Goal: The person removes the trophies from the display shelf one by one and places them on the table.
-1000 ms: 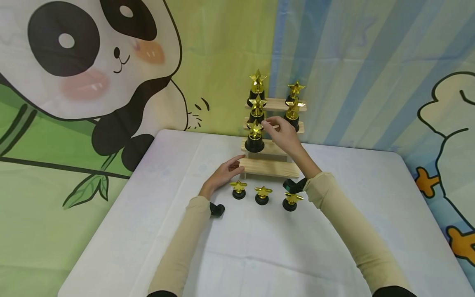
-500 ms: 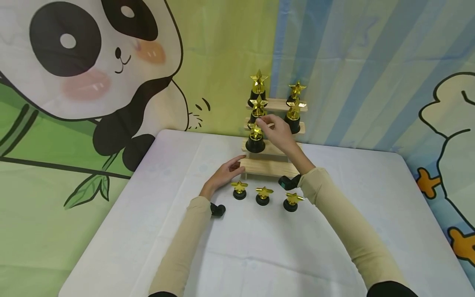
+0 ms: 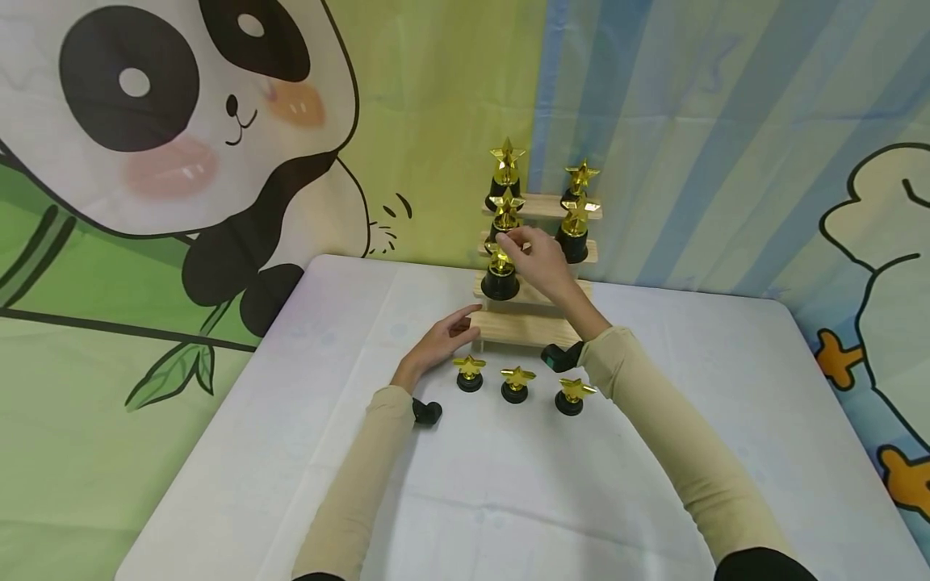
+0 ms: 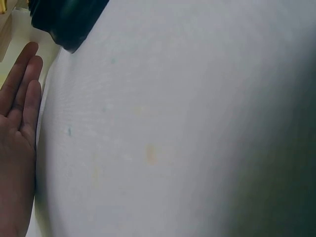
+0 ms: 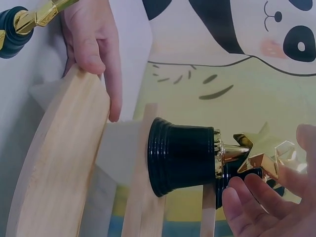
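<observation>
My right hand (image 3: 541, 258) pinches the gold star of a small trophy with a black base (image 3: 500, 284) by its fingertips. That trophy stands upright at the left end of the second-lowest shelf. In the right wrist view, thumb and fingers (image 5: 264, 202) surround its star. My left hand (image 3: 439, 343) rests against the left end of the wooden tiered stand's lowest shelf (image 3: 526, 328). The left wrist view shows its fingers (image 4: 30, 106) straight, while the right wrist view shows its thumb at the board's corner. More star trophies stand on the two upper shelves, left and right.
Three star trophies, a left one (image 3: 469, 373), a middle one (image 3: 515, 384) and a right one (image 3: 570, 395), stand in a row before the stand. A white cloth covers the table (image 3: 465, 484). A printed panda backdrop (image 3: 443, 97) hangs close behind.
My right hand has shifted slightly left and onto the star of the trophy on the second-lowest shelf. The left hand stays at the end of the lowest shelf.
</observation>
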`<action>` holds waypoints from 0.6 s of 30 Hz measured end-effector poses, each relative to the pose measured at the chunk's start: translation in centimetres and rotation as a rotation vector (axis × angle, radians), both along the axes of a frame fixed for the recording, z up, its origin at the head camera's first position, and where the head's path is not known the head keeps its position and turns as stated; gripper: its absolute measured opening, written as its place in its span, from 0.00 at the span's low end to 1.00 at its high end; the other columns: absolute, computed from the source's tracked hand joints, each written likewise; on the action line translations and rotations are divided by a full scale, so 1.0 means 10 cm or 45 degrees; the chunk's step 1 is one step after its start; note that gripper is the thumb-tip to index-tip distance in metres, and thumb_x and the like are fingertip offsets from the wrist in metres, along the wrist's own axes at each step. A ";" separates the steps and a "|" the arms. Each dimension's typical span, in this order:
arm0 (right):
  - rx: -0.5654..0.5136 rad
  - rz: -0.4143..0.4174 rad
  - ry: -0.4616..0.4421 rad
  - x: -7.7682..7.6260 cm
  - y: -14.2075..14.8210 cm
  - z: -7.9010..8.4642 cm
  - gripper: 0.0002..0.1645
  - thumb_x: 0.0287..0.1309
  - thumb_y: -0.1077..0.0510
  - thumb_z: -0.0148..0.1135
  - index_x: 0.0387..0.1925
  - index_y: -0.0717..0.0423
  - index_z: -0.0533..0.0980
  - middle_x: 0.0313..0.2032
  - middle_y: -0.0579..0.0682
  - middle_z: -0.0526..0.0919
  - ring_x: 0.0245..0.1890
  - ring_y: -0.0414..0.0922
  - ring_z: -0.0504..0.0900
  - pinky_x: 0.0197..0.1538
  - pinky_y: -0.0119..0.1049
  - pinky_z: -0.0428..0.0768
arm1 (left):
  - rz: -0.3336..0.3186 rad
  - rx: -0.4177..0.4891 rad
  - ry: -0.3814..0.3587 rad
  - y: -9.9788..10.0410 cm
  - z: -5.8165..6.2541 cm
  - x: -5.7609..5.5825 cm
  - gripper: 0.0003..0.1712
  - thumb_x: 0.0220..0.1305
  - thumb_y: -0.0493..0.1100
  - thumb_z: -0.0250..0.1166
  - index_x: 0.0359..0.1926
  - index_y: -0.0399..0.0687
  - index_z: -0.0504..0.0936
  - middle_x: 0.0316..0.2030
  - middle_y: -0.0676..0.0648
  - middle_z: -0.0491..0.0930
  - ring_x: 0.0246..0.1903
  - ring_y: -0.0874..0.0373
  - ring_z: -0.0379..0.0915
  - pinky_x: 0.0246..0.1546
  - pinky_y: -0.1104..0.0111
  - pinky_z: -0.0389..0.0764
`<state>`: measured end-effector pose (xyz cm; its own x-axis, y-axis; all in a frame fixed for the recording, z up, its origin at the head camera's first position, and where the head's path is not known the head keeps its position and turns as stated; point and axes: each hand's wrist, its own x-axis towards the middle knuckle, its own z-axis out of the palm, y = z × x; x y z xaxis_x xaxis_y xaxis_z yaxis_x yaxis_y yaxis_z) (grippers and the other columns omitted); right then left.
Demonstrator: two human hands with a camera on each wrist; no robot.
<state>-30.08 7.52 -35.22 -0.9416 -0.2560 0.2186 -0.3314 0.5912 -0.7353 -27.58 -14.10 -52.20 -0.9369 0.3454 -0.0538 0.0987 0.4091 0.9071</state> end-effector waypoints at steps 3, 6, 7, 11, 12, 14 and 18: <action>0.005 -0.004 -0.003 0.00 -0.01 -0.01 0.31 0.69 0.36 0.49 0.56 0.56 0.76 0.51 0.56 0.80 0.51 0.51 0.77 0.56 0.47 0.76 | -0.001 0.000 -0.001 0.00 0.00 0.00 0.33 0.64 0.66 0.59 0.69 0.76 0.64 0.62 0.47 0.73 0.61 0.52 0.69 0.64 0.54 0.70; 0.007 -0.018 -0.007 0.00 -0.02 -0.02 0.30 0.69 0.37 0.48 0.55 0.56 0.76 0.52 0.56 0.80 0.51 0.51 0.77 0.56 0.47 0.76 | -0.003 0.001 -0.003 0.00 0.01 0.01 0.33 0.64 0.66 0.59 0.69 0.77 0.64 0.62 0.47 0.73 0.61 0.52 0.69 0.65 0.54 0.69; 0.009 -0.024 -0.005 -0.01 -0.03 -0.02 0.30 0.69 0.37 0.48 0.55 0.56 0.77 0.52 0.56 0.80 0.51 0.51 0.77 0.56 0.47 0.76 | -0.002 0.000 -0.005 0.00 0.01 0.01 0.33 0.63 0.67 0.59 0.69 0.77 0.64 0.62 0.48 0.73 0.62 0.52 0.69 0.65 0.54 0.69; 0.011 -0.032 0.005 -0.01 -0.04 -0.04 0.29 0.70 0.38 0.48 0.54 0.56 0.78 0.52 0.55 0.80 0.51 0.51 0.78 0.55 0.47 0.76 | -0.002 -0.005 -0.006 0.01 0.02 0.01 0.34 0.63 0.67 0.59 0.69 0.77 0.64 0.62 0.47 0.73 0.62 0.52 0.69 0.65 0.54 0.69; 0.010 -0.031 0.007 -0.01 -0.04 -0.03 0.29 0.70 0.38 0.48 0.54 0.56 0.78 0.52 0.55 0.80 0.51 0.52 0.78 0.55 0.47 0.76 | -0.002 -0.006 -0.006 0.01 0.02 0.01 0.34 0.63 0.67 0.59 0.69 0.76 0.64 0.62 0.47 0.73 0.61 0.52 0.69 0.65 0.54 0.69; 0.010 -0.026 0.014 0.00 -0.05 -0.03 0.28 0.70 0.39 0.48 0.53 0.55 0.79 0.52 0.55 0.80 0.50 0.52 0.78 0.54 0.48 0.76 | -0.003 -0.009 -0.002 0.01 0.02 0.02 0.33 0.64 0.66 0.59 0.69 0.76 0.64 0.61 0.47 0.73 0.61 0.52 0.70 0.65 0.54 0.70; 0.017 -0.018 0.021 0.01 -0.05 -0.03 0.28 0.71 0.39 0.48 0.54 0.55 0.79 0.52 0.56 0.80 0.50 0.53 0.78 0.54 0.48 0.76 | -0.005 -0.008 0.003 0.00 0.03 0.02 0.33 0.65 0.65 0.59 0.69 0.75 0.63 0.60 0.46 0.74 0.61 0.52 0.70 0.65 0.54 0.70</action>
<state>-30.02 7.01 -35.49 -0.9415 -0.2458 0.2306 -0.3349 0.6056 -0.7219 -27.39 -14.05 -51.93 -0.9358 0.3485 -0.0537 0.1026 0.4147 0.9042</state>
